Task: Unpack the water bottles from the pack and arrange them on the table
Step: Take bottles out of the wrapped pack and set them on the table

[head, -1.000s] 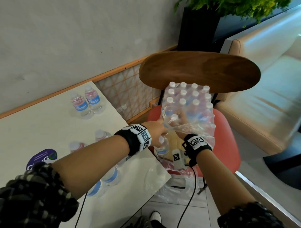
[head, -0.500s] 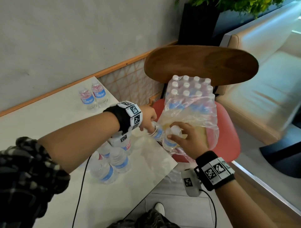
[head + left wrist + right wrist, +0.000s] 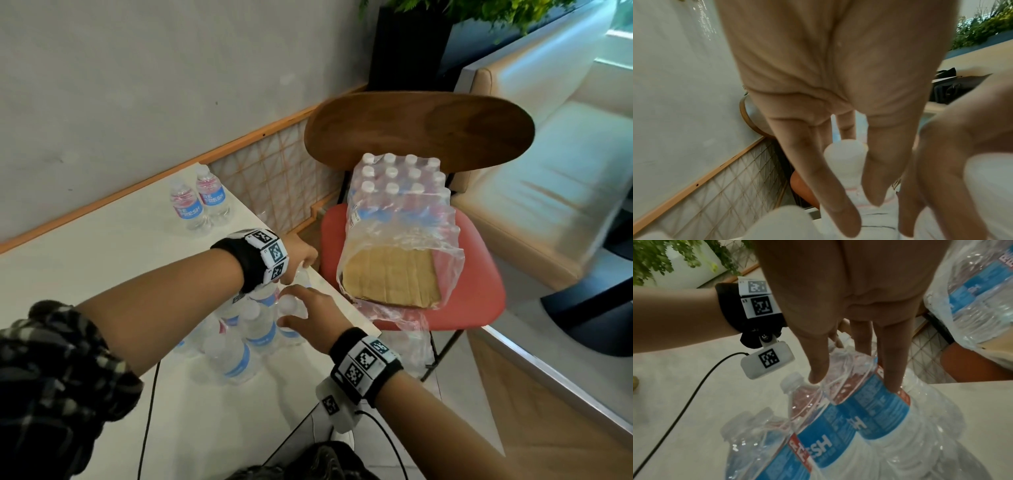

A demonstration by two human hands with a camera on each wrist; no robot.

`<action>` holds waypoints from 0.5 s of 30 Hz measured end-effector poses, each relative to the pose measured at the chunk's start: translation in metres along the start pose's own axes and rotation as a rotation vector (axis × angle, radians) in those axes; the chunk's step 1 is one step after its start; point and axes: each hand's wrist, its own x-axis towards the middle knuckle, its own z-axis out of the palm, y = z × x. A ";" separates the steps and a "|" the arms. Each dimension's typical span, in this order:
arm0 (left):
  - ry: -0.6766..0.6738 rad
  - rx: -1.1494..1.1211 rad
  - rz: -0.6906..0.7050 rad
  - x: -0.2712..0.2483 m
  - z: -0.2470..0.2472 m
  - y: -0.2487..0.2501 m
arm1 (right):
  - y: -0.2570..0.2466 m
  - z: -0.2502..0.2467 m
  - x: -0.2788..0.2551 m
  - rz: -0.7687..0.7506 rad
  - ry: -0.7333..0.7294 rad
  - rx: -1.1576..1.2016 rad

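Note:
The shrink-wrapped pack [image 3: 400,209] of capped water bottles stands on a red chair seat [image 3: 479,274], its front torn open over a bare cardboard tray [image 3: 390,274]. My left hand [image 3: 303,265] holds a bottle [image 3: 301,275] by its top at the white table's [image 3: 102,260] right edge. In the left wrist view its fingers [image 3: 818,178] flank the white cap [image 3: 844,152]. My right hand [image 3: 291,310] grips another bottle [image 3: 875,405] by the shoulder, thumb [image 3: 818,366] on one side, standing it among a cluster of bottles [image 3: 236,359] on the table.
Two more bottles [image 3: 198,202] stand at the table's far edge by the wall. The chair's wooden backrest [image 3: 411,130] rises behind the pack. A beige sofa [image 3: 548,171] lies to the right. A black cable [image 3: 147,411] crosses the table's near part.
Each hand pulled a bottle out of the pack's torn front and carried it left onto the table, to the cluster near the edge. The view has shifted left.

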 end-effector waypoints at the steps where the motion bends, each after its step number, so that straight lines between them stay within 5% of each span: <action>1: -0.018 -0.006 0.012 0.001 0.000 -0.001 | 0.000 0.001 0.001 0.002 0.001 -0.002; 8: -0.077 -0.018 -0.018 0.018 -0.006 -0.001 | 0.034 -0.047 -0.003 0.151 0.009 0.029; 15: 0.190 -0.038 0.129 0.050 -0.033 0.036 | 0.104 -0.133 0.026 0.442 0.215 -0.186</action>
